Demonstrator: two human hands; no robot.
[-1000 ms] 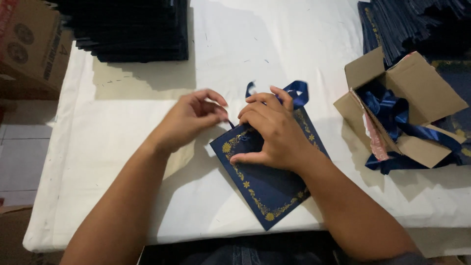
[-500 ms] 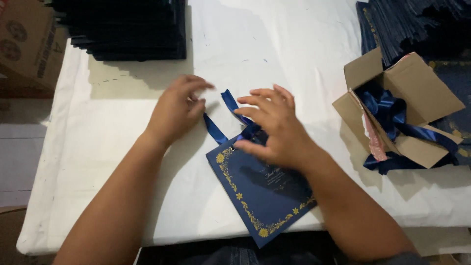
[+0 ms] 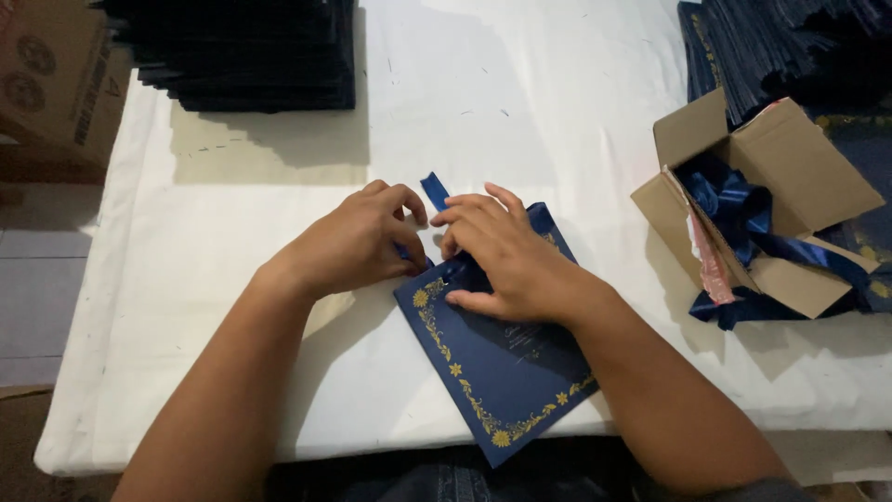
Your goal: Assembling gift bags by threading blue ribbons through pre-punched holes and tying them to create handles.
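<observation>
White cloth-covered table (image 3: 557,93), tiled floor at nine o'clock.

I see my left hand (image 3: 358,244) and right hand (image 3: 506,256) pinched together on a glossy navy satin ribbon (image 3: 434,191) at the top edge of a flat navy card with gilt floral border (image 3: 497,372), lying at centre; an open brown cardboard box (image 3: 799,177) of ribbons sits at three o'clock.

This looks like a small work room where cards get packed by hand. A table with a white cloth (image 3: 232,307) fills the view. Far beyond the left hand (image 3: 358,244) sits a tall stack of dark blue cards (image 3: 242,51). Off past the right hand (image 3: 506,256) stands an open cardboard box (image 3: 790,177) stuffed with blue ribbons (image 3: 743,209).
</observation>
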